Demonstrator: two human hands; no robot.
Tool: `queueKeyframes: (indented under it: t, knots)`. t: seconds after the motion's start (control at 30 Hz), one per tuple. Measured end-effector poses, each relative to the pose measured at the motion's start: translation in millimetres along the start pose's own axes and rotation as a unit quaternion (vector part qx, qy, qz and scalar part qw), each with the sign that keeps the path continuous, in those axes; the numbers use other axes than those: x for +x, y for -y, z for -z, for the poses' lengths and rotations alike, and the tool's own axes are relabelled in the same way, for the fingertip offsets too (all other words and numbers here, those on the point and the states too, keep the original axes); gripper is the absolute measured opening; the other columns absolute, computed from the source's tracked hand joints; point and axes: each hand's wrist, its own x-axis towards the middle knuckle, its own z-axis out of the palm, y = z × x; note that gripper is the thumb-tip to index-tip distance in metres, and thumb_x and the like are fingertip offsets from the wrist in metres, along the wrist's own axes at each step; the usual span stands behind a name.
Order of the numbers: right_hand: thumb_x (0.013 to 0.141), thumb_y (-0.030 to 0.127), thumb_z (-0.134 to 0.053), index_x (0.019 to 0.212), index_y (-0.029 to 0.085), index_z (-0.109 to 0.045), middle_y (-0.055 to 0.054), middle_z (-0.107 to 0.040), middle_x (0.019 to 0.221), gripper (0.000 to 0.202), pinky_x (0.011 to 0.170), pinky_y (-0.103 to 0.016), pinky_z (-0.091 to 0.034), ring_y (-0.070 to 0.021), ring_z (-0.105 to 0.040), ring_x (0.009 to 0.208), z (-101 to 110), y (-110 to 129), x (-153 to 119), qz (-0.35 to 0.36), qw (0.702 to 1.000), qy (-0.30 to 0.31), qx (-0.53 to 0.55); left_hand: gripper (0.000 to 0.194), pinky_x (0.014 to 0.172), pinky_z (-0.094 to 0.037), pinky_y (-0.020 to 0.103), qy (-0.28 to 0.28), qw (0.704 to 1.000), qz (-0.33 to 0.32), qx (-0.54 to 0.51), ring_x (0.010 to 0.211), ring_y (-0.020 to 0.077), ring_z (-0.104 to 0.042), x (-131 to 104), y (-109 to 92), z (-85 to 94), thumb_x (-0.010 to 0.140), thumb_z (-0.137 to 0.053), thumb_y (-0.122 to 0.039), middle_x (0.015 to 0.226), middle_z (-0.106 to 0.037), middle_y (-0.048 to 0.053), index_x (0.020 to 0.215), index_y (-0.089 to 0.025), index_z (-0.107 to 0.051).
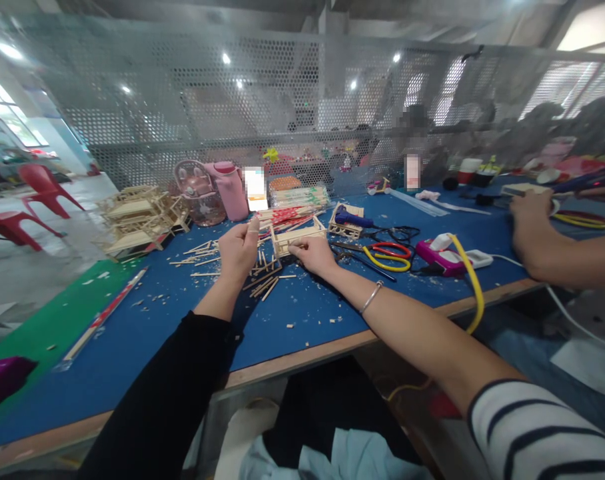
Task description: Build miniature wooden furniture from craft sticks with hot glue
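Observation:
A small frame of pale wooden sticks [302,235], shaped like a miniature bed, stands on the blue table in front of me. My right hand [315,255], with a silver bangle on the wrist, pinches at its front edge near the left corner. My left hand [239,252] is closed just left of the frame, thumb uppermost; whatever is inside its fingers is hidden. Loose wooden sticks [265,283] lie below and between the hands, and more are strewn to the left. Behind the frame lie sticks in red-and-white wrapping [287,215].
A blue glue gun [352,217] rests on another stick piece. Scissors with red and yellow handles [387,257] and a purple power strip [440,257] lie right. Finished stick models [137,220] and a pink bottle [231,191] stand left. A co-worker's hand [530,227] works far right.

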Motion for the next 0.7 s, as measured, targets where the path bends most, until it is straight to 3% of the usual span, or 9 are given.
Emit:
queueKeyframes:
  t: [0.23,0.53,0.7]
  knots:
    - [0.077,0.035,-0.06,0.087,0.019,-0.075,-0.001,-0.071,0.074,0.024,0.062,-0.021,-0.042,-0.0135,-0.061,0.068,-0.3,-1.3,-0.3,0.01,1.0,-0.002,0.0,0.041,0.07,-0.038,0.026,0.107,0.993,-0.028,-0.036,0.077,0.0163,-0.055,-5.8,-1.4,-8.9,0.09,-0.033,-0.046,0.08,-0.063,0.003,0.083,-0.017,-0.061]
    - [0.074,0.035,-0.061,0.089,0.019,-0.075,-0.002,-0.072,0.077,0.026,0.064,-0.021,-0.044,-0.0143,-0.063,0.07,3.0,2.6,-2.0,0.006,1.0,-0.001,-0.019,0.04,0.077,-0.041,0.028,0.097,0.994,-0.008,-0.058,0.082,0.0172,-0.057,-6.6,-1.1,-8.5,0.089,-0.034,-0.047,0.089,-0.066,0.004,0.096,-0.017,-0.059]
    - [0.067,0.02,-0.059,0.094,0.02,-0.075,-0.003,-0.074,0.088,0.031,0.075,-0.022,-0.047,-0.017,-0.066,0.082,9.2,3.2,-2.9,-0.024,0.999,-0.006,-0.037,0.039,0.077,-0.041,0.028,0.094,0.994,-0.007,-0.058,0.082,0.0172,-0.057,-6.8,-0.8,-8.6,0.09,-0.034,-0.047,0.087,-0.066,0.004,0.095,-0.017,-0.058]
